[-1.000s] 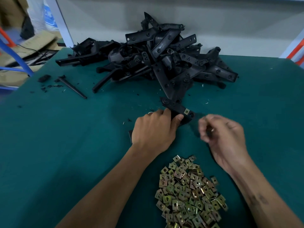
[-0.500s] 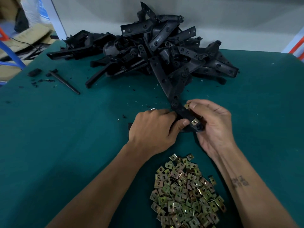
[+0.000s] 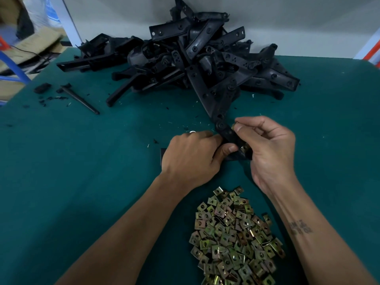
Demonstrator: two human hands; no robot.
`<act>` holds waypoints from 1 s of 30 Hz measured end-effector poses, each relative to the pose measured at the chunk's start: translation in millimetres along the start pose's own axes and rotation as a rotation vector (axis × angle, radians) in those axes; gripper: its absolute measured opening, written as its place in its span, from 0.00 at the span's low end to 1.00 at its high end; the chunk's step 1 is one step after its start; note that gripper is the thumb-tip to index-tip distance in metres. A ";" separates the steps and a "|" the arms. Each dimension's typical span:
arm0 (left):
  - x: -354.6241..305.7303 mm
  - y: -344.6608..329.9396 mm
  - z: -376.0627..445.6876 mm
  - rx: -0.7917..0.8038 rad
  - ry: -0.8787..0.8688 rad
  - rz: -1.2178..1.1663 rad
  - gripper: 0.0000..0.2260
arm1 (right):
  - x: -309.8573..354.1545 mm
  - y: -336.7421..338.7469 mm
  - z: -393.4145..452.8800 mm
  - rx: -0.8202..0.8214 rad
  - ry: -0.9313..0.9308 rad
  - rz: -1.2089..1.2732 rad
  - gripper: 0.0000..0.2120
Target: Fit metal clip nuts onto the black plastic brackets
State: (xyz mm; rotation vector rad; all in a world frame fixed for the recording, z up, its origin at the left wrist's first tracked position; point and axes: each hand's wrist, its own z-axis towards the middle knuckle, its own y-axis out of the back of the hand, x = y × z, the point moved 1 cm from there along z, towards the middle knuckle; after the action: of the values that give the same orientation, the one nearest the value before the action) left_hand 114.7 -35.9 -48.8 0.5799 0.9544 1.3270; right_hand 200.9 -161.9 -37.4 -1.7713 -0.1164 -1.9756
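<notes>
The left hand (image 3: 190,159) is pinching the black bracket (image 3: 230,134) steady on the tabletop (image 3: 82,182), while the right hand (image 3: 269,149), its grip pinching a clip nut (image 3: 234,126), is apparently lining it up at the bracket's right edge.

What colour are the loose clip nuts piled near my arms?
Brassy yellow-gold with greenish tints; the pile of clip nuts shows clearly in the head view.

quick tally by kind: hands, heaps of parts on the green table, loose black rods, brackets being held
hands: 2, left hand and right hand
heaps: 2, black brackets and clip nuts; pieces in each too many to count
loose black rod: 1
held bracket: 1
total: 6
</notes>
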 end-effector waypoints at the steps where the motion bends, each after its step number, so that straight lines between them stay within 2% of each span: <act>1: 0.1 -0.1 0.2 0.007 0.001 0.008 0.24 | 0.2 0.3 -0.7 -0.002 -0.016 0.009 0.11; 9: 0.9 0.1 0.2 0.011 -0.013 0.058 0.27 | 0.2 3.9 0.8 0.066 -0.044 -0.042 0.11; 14: 1.7 0.2 -0.9 -0.019 0.006 0.064 0.21 | -10.4 0.4 -1.4 0.091 -0.036 0.035 0.06; 21: 3.2 -0.4 -2.6 -0.031 0.006 0.010 0.20 | -13.9 -0.3 -2.0 0.200 -0.024 0.011 0.08; 24: 4.5 -0.2 -0.4 -0.055 0.081 -0.009 0.21 | -11.5 3.6 -4.7 0.279 -0.058 -0.112 0.16; 26: 5.0 1.8 0.5 -0.101 0.158 -0.018 0.23 | -14.4 0.3 -10.2 0.268 -0.022 -0.172 0.21; 28: 10.5 7.2 0.4 -0.181 0.306 -0.079 0.24 | -13.2 -2.0 -10.6 0.197 0.076 -0.199 0.26; 30: 10.9 16.4 4.2 -0.308 0.455 -0.249 0.23 | -5.9 -2.3 -10.3 0.223 0.110 -0.287 0.28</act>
State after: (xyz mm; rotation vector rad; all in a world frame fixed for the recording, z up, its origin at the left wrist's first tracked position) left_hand 109.0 -21.5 -35.9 -0.0841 1.1161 1.3687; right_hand 190.8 -162.0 -44.1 -1.5699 -0.5594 -2.1553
